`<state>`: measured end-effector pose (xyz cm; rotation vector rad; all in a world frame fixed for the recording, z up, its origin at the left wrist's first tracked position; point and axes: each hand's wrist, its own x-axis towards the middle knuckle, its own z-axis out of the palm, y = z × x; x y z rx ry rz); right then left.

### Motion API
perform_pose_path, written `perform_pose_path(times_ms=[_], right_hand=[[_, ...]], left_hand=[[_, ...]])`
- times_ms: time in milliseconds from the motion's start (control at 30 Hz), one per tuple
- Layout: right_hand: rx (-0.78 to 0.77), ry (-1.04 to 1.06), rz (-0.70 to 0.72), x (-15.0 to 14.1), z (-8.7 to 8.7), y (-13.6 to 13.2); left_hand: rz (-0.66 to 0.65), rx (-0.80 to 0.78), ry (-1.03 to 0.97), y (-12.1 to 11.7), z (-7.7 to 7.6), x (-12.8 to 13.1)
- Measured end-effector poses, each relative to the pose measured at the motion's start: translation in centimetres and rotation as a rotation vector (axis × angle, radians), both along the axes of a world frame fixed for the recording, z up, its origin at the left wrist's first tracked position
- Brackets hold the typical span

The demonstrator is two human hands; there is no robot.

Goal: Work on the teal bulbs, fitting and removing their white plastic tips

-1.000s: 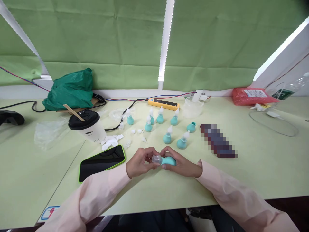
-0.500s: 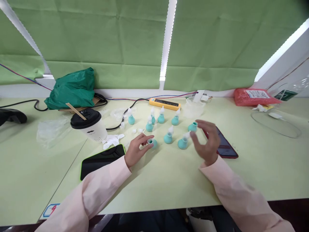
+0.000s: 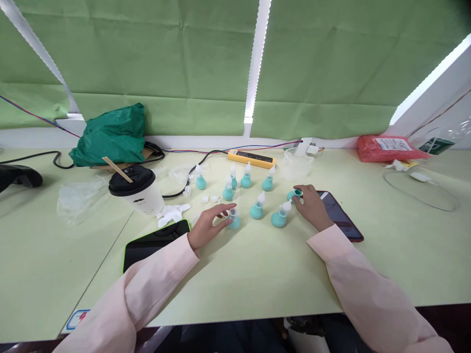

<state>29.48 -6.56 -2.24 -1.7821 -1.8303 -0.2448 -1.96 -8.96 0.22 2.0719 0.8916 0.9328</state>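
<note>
My left hand [image 3: 210,224] has its thumb and index finger closed around the top of a small teal squeeze bulb [image 3: 234,223] standing on the table. A translucent piece shows at that bulb's mouth, partly behind the fingers. Over at the right, my right hand [image 3: 312,206] pinches the rim of another teal bulb [image 3: 290,196], which is tilted and shows an open mouth without a nozzle. Between the hands stand two teal bulbs with clear pointed nozzles, one [image 3: 256,211] in the middle and one [image 3: 278,218] nearer the right hand. Several more like them stand behind.
Small white caps [image 3: 205,199] lie behind my left hand. A lidded paper cup [image 3: 143,196], crumpled tissue [image 3: 172,214] and a black-screened phone [image 3: 154,243] are at left. Another phone [image 3: 344,220] lies by my right wrist. A yellow power strip [image 3: 251,158] sits at the back.
My right hand has lowered and closed on the rim of the open teal bulb, which has tipped. The bulb at my left hand now stands upright with a translucent piece at its mouth.
</note>
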Motion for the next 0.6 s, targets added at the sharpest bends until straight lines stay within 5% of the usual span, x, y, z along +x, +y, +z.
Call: perform_pose_path(times_ms=[133, 267, 400, 500, 600], right_hand=[[0.061, 0.034, -0.017, 0.2, 0.8, 0.0], [0.459, 0.135, -0.071, -0.7, 3.1, -1.4], [0.782, 0.337, 0.094, -3.5, 4.4, -4.4], [0.705, 0.34, 0.365, -6.4, 3.9, -6.6], [0.383, 0.222, 0.67, -8.9, 2.8, -7.8]], left_hand=[[-0.006, -0.009, -0.039, -0.2, 0.4, -0.2], [0.116, 0.042, -0.061, 0.9, 1.5, -1.8], [0.299, 0.277, 0.249, 2.3, 1.3, -3.2], [0.244, 0.422, 0.578, 2.4, -0.3, -2.7], [0.261, 0.506, 0.733, 2.1, -1.6, -1.6]])
